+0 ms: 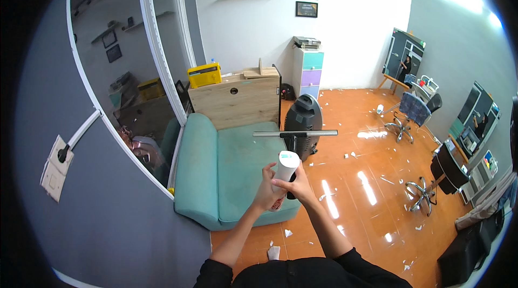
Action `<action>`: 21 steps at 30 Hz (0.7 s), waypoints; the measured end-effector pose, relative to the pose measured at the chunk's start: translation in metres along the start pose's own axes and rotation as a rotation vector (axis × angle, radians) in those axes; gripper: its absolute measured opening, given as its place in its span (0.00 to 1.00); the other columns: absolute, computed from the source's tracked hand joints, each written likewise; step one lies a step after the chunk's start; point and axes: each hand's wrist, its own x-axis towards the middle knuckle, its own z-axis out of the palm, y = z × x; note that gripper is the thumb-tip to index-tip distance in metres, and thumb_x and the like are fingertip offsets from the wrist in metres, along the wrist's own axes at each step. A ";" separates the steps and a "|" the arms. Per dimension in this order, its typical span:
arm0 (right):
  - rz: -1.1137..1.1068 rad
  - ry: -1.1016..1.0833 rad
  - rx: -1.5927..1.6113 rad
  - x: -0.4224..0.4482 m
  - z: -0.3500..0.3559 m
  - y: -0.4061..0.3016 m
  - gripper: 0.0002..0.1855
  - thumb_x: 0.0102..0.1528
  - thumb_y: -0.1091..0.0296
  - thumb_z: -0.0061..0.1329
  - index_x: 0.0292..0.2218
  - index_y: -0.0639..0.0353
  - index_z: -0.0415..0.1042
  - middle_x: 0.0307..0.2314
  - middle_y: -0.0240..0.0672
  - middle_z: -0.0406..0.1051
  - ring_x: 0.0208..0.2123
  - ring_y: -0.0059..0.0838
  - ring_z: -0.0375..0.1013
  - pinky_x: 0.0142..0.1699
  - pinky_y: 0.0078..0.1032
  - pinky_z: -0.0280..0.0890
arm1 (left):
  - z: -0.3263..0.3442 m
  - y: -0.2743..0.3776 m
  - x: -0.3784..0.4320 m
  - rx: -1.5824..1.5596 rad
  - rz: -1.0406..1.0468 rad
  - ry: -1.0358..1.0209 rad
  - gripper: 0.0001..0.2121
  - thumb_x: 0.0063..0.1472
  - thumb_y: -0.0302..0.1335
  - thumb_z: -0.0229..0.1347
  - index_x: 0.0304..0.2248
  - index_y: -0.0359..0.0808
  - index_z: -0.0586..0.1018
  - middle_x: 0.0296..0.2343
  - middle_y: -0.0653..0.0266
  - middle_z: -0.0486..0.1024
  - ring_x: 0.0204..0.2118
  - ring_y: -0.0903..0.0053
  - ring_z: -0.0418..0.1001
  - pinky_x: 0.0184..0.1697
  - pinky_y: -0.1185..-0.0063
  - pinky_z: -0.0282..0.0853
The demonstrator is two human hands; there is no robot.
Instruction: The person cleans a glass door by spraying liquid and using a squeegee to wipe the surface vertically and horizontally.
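Observation:
Both my hands are raised over the teal sofa [249, 166]. My left hand [268, 191] grips a white bottle [285, 168] with a pale cap and red print near its base. From the right, my right hand [299, 186] wraps the black handle of a window squeegee [295, 133], while its thumb presses against the bottle. The squeegee's long blade lies crosswise beyond the bottle. Part of its handle is hidden behind the bottle and my fingers.
To the left stands a white-framed glass window [117, 65]. A wooden desk [238, 104] bears a yellow box [204, 75]. Behind the squeegee is a black appliance [304, 116]. White scraps [288, 233] litter the orange tile floor [356, 223]; a swivel chair [449, 168] stands right.

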 end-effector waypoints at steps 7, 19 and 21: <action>-0.007 0.052 0.117 0.076 0.051 0.047 0.36 0.33 0.57 0.65 0.41 0.65 0.64 0.38 0.39 0.56 0.41 0.35 0.61 0.46 0.29 0.59 | -0.061 -0.033 0.050 0.092 -0.030 0.032 0.40 0.45 0.26 0.59 0.52 0.35 0.45 0.32 0.58 0.62 0.36 0.69 0.68 0.42 0.74 0.64; -0.023 -0.030 0.170 0.166 0.121 0.079 0.23 0.38 0.64 0.57 0.37 0.63 0.67 0.33 0.40 0.59 0.35 0.37 0.64 0.41 0.30 0.61 | -0.141 -0.059 0.101 0.206 -0.037 0.139 0.37 0.45 0.22 0.57 0.52 0.36 0.47 0.39 0.55 0.61 0.44 0.65 0.65 0.47 0.70 0.61; -0.025 -0.045 0.163 0.185 0.130 0.087 0.23 0.37 0.65 0.56 0.36 0.63 0.67 0.32 0.40 0.59 0.35 0.37 0.64 0.40 0.30 0.61 | -0.152 -0.060 0.115 0.208 -0.042 0.166 0.36 0.45 0.20 0.56 0.52 0.37 0.48 0.40 0.55 0.60 0.45 0.66 0.64 0.48 0.71 0.60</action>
